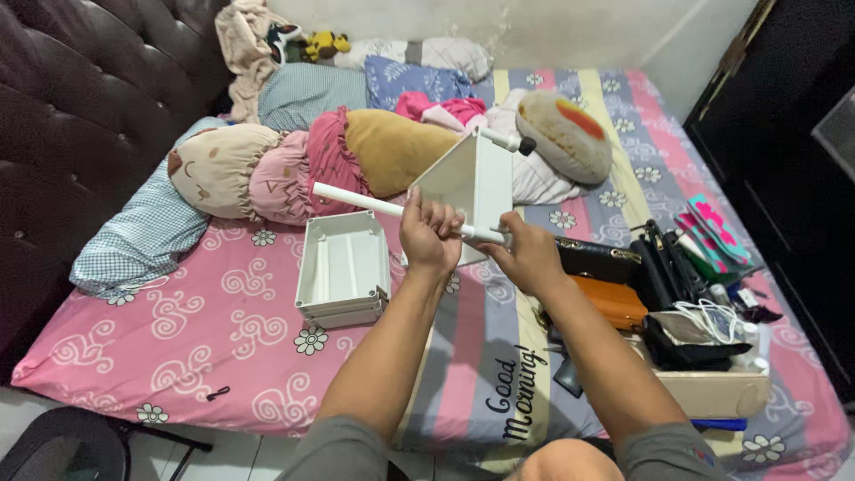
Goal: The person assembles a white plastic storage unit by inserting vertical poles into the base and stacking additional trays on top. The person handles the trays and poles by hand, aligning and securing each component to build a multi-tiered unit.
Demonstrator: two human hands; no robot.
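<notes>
Beside the left hand [429, 233], stacked white trays [342, 271]; behind, pillows [294, 165].

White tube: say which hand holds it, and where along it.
Left hand grips the white tube near its right end; right hand holds the white shelf tray's lower corner there.

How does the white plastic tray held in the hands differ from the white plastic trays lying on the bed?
The held white plastic tray is tilted up in the air, gripped at a white tube by the left hand and right hand. The white stacked trays lie flat on the pink sheet, untouched, open side up. Both are white and rectangular.
</notes>
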